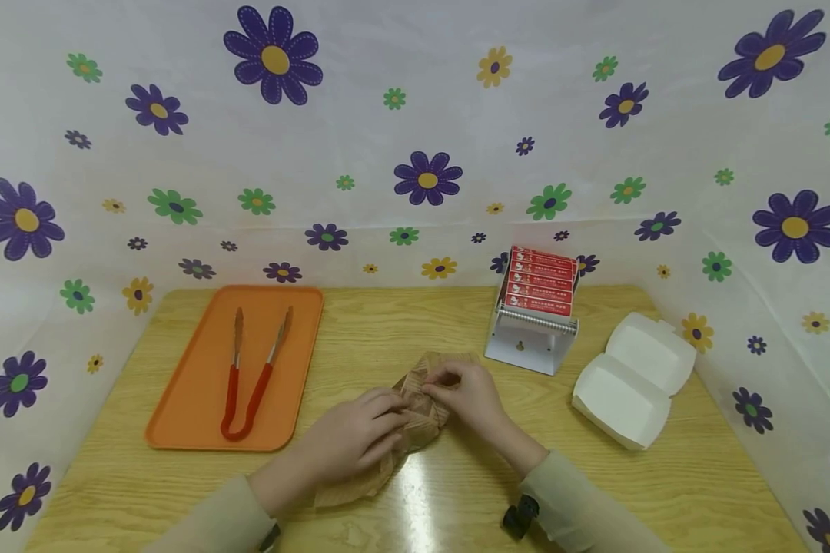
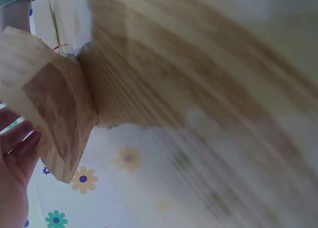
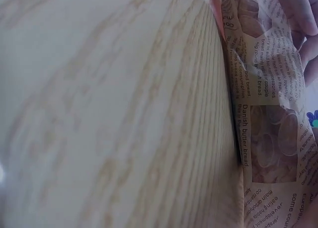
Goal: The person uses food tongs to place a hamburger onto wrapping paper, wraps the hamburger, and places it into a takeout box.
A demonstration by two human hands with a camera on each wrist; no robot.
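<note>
A brown printed paper wrap (image 1: 420, 432) lies bundled on the wooden table (image 1: 595, 476), near the front middle. My left hand (image 1: 387, 422) rests on its left side with fairly straight fingers, and a loose flap of paper sticks out below the palm. My right hand (image 1: 446, 384) pinches a fold at the top of the bundle with curled fingers. In the left wrist view the paper wrap (image 2: 54, 109) stands folded beside my fingers (image 2: 17, 148). The right wrist view has the printed paper wrap (image 3: 268, 114) close up, with fingers (image 3: 298, 9) on its upper edge.
An orange tray (image 1: 200, 399) at the left holds red-handled tongs (image 1: 231, 392). A white dispenser (image 1: 532, 342) with red packets (image 1: 539, 280) stands behind the hands. An open white clamshell box (image 1: 632, 380) lies at the right. Flower-printed cloth walls surround the table.
</note>
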